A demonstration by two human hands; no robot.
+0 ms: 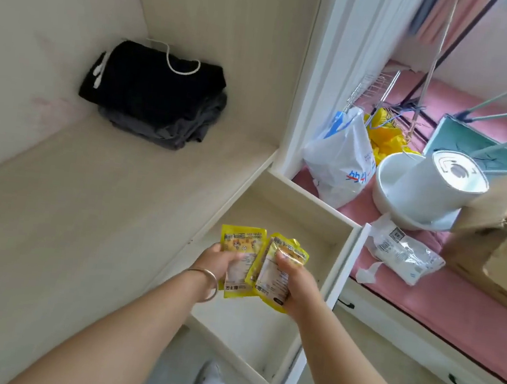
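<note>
My left hand, with a metal bangle on the wrist, holds one yellow packet by its lower part. My right hand grips two more yellow packets, thumb on top. Both hands hover over an open pale wooden drawer pulled out from under a shelf. What shows of the drawer's inside is bare.
Folded black and grey clothes lie at the back of the pale shelf. On the pink surface to the right are a white plastic bag, a white basin with a white appliance, a clear packet and cardboard boxes.
</note>
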